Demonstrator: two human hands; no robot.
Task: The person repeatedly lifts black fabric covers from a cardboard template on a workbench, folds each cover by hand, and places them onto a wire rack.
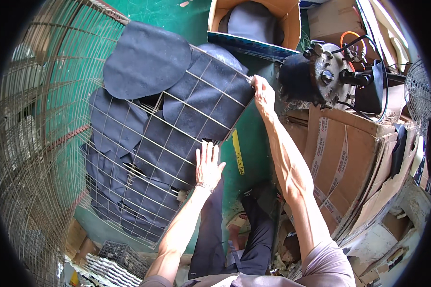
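A wire rack (189, 125) hangs tilted in front of me, its thin bars crossing over dark sheets. My right hand (264, 97) has its fingers closed round the rack's far right corner. At the rack's near right edge is my left hand (209, 166), fingers stretched out, seemingly resting against the wires. One rounded dark sheet (147, 60) lies on top of the bars at the far left. Beneath the wires, more dark sheets (165, 148) show, overlapping one another; whether they are rubber or leather I cannot tell.
Stacked wire racks (57, 119) rise along the left. An open cardboard box (292, 26) with dark round pieces stands at the back. A round black machine (316, 76) with hoses is at right, above flattened cardboard (335, 158). A fan (419, 91) stands far right.
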